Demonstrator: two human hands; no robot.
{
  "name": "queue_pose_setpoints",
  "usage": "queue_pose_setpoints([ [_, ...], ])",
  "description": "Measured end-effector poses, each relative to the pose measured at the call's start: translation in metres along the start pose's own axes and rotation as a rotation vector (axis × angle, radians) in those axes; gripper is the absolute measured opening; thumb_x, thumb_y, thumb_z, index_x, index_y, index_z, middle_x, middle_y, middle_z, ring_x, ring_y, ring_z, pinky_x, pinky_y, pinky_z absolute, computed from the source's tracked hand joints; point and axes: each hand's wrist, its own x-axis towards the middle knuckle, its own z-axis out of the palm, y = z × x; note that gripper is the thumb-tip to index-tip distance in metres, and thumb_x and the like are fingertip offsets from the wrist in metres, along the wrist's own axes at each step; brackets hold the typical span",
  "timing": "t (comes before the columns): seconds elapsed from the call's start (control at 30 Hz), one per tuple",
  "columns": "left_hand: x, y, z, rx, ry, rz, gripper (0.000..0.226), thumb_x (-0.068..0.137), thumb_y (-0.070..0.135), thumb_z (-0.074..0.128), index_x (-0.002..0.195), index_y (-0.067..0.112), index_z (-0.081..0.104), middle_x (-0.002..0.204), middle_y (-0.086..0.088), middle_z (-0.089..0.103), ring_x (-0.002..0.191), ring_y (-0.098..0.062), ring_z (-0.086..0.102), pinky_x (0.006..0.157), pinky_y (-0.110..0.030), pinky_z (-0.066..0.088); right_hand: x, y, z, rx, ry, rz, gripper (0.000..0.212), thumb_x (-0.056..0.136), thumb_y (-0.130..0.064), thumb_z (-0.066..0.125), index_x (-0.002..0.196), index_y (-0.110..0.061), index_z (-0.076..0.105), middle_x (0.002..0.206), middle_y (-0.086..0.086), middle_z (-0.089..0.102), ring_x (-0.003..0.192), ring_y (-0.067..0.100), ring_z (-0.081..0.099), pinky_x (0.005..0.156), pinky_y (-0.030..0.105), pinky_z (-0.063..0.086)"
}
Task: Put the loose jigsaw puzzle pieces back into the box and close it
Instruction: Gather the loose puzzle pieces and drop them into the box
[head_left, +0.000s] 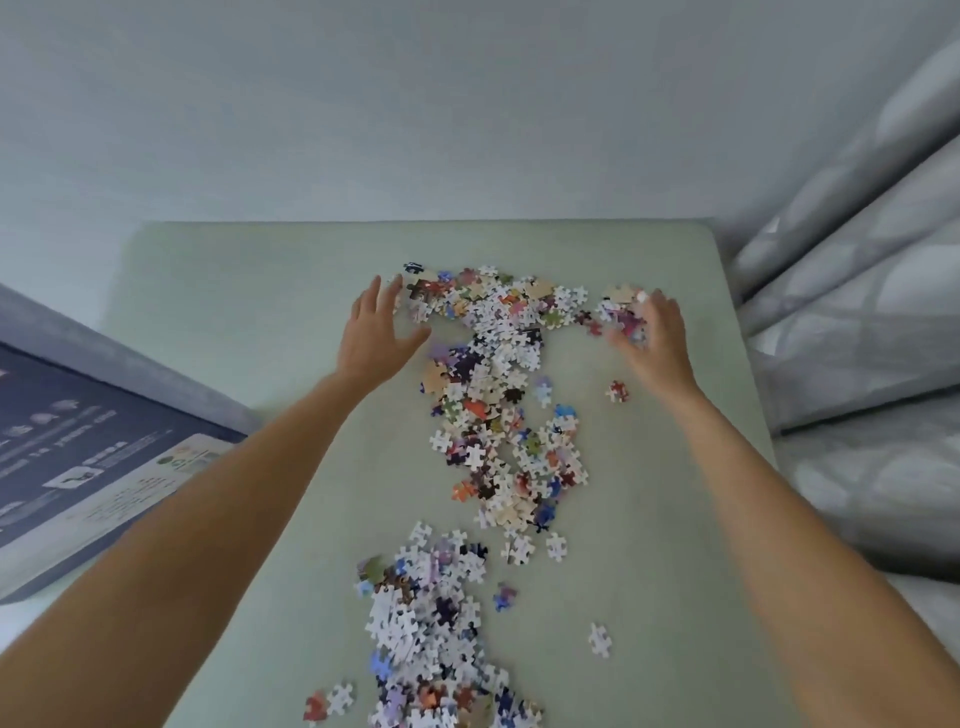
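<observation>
Head view: small, multicoloured cardboard jigsaw pieces lie scattered in a long trail down the middle of the pale green tabletop, from its far edge to the near edge. The left hand and right hand flank the far cluster, fingers spread open and holding nothing, likely set to sweep pieces together. The dark blue printed cardboard box sits off the tabletop's left edge.
</observation>
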Motion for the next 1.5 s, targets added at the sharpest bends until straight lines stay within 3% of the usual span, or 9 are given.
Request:
queue_pose_setpoints([
  [0.13,0.039,0.006,0.014,0.031,-0.017,-0.012,0.080,0.088,0.058,0.046,0.149,0.021,0.011,0.156,-0.010,0.010,0.143,-0.028,0.008,0.115,-0.046,0.014,0.038,0.007,0.022,-0.103,-0.028,0.048,0.071,0.085,-0.052,0.044,0.143,-0.015,0.030,0.146,0.016,0.030,0.139,0.033,0.016,0.113,0.052,0.013],
  [0.27,0.051,0.030,0.021,0.165,-0.137,0.099,0.074,0.090,0.060,0.038,0.149,0.024,0.013,0.157,-0.007,0.005,0.144,-0.025,-0.002,0.116,-0.041,0.005,0.046,-0.018,0.049,-0.182,-0.115,-0.134,0.063,0.095,-0.049,0.038,0.148,-0.021,0.018,0.156,0.011,0.005,0.144,0.028,-0.001,0.116,0.046,-0.002],
  [0.37,0.032,0.038,0.024,0.264,-0.226,0.219,0.076,0.086,0.067,0.036,0.148,0.029,0.013,0.158,-0.003,0.002,0.144,-0.023,-0.006,0.117,-0.042,0.003,0.031,-0.037,0.065,-0.244,-0.191,-0.262,0.066,0.092,-0.057,0.036,0.147,-0.026,0.017,0.157,0.006,0.001,0.144,0.026,-0.003,0.114,0.045,-0.006],
  [0.57,-0.050,0.026,0.013,0.351,-0.326,0.370,0.099,0.071,0.072,0.056,0.148,0.025,0.017,0.155,0.000,0.015,0.141,-0.024,0.012,0.114,-0.043,0.019,-0.056,-0.057,0.065,-0.295,-0.326,-0.312,0.082,0.076,-0.071,0.045,0.141,-0.023,0.035,0.156,0.006,0.010,0.143,0.025,0.008,0.115,0.046,0.004],
  [0.77,-0.151,0.006,0.009,0.179,-0.387,0.294,0.088,0.071,0.049,0.073,0.144,0.027,0.029,0.142,-0.004,0.031,0.128,-0.023,0.029,0.107,-0.039,0.036,-0.168,-0.069,0.067,-0.331,-0.388,-0.290,0.080,0.071,-0.059,0.066,0.137,-0.022,0.040,0.151,0.006,0.022,0.138,0.025,0.018,0.113,0.041,0.010],
  [1.03,-0.226,-0.010,0.000,0.026,-0.433,0.194,0.066,0.076,0.038,0.073,0.134,0.022,0.045,0.123,-0.006,0.048,0.104,-0.022,0.054,0.093,-0.030,0.043,-0.237,-0.080,0.075,-0.019,-0.407,-0.104,0.041,0.082,-0.049,0.059,0.108,-0.017,0.063,0.126,0.003,0.047,0.121,0.021,0.041,0.105,0.038,0.032],
  [1.1,-0.233,-0.013,-0.005,0.001,-0.392,0.174,0.055,0.078,0.036,0.071,0.128,0.020,0.052,0.119,-0.004,0.053,0.101,-0.020,0.057,0.091,-0.028,0.044,-0.245,-0.081,0.076,-0.100,-0.393,-0.138,0.051,0.081,-0.048,0.061,0.120,-0.016,0.056,0.134,0.004,0.043,0.125,0.023,0.039,0.106,0.036,0.028],
  [1.23,-0.236,-0.017,-0.012,0.030,-0.330,0.155,0.044,0.081,0.030,0.071,0.123,0.024,0.058,0.113,-0.003,0.062,0.097,-0.018,0.060,0.089,-0.028,0.044,-0.263,-0.089,0.093,-0.443,-0.400,-0.240,0.093,0.067,-0.070,0.060,0.141,-0.022,0.029,0.151,0.007,0.022,0.136,0.028,0.025,0.111,0.047,0.023],
  [1.5,-0.234,-0.019,-0.020,0.109,-0.318,0.143,0.030,0.086,0.034,0.064,0.115,0.026,0.064,0.110,0.001,0.068,0.097,-0.016,0.063,0.089,-0.031,0.048,-0.256,-0.105,0.103,-0.441,-0.272,-0.223,0.075,0.076,-0.050,0.067,0.137,-0.021,0.036,0.132,0.005,0.043,0.114,0.025,0.043,0.088,0.034,0.042],
])
